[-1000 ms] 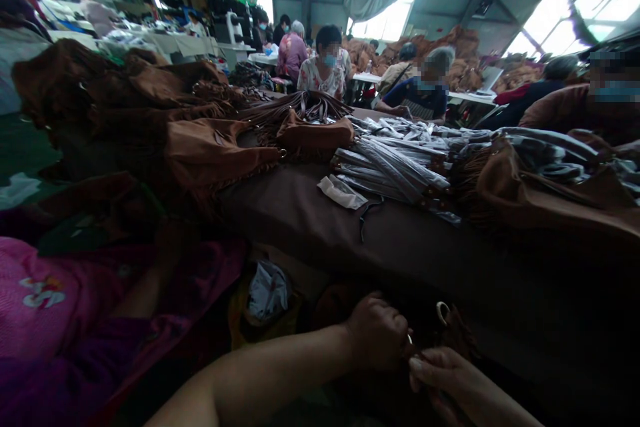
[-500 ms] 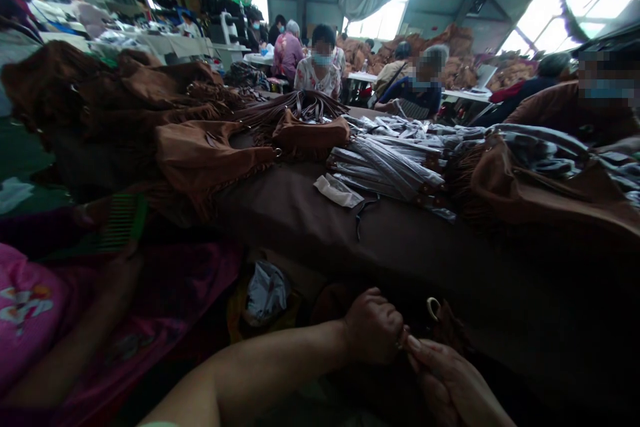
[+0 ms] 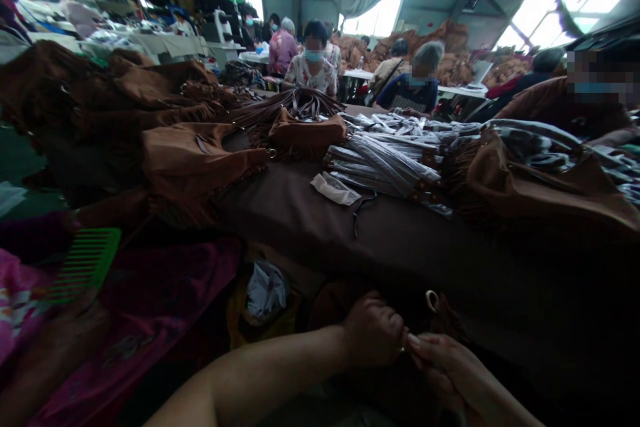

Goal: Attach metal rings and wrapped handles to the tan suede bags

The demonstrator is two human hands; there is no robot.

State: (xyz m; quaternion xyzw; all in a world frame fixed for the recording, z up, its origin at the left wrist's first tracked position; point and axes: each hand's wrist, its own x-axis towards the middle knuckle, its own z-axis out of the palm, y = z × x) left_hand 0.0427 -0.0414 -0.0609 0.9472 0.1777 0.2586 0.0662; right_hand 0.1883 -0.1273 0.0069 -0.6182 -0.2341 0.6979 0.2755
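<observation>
In the low middle of the head view, my left hand (image 3: pixel 375 329) is curled into a fist. The thumb and fingers of my right hand (image 3: pixel 443 361) pinch right beside it, and the two hands meet. A tiny glint shows between them, but the small thing they hold is mostly hidden. Just beyond my right hand, a pale metal ring (image 3: pixel 431 301) sits on a dark brown piece (image 3: pixel 450 320), perhaps part of a bag. Deep shadow covers what lies beneath my hands.
Brown fringed bags (image 3: pixel 185 153) and plastic-wrapped straps (image 3: pixel 380 163) cover the brown-clothed table (image 3: pixel 280 203). At the left, a co-worker's hand (image 3: pixel 75 333) holds a green comb (image 3: pixel 87 263). A plastic-lined container (image 3: pixel 267 290) stands left of my hands. Several people sit across.
The co-worker's green comb has moved down and left, away from the bag fringe. My own hands stay pressed together in nearly the same place. The view has shifted slightly.
</observation>
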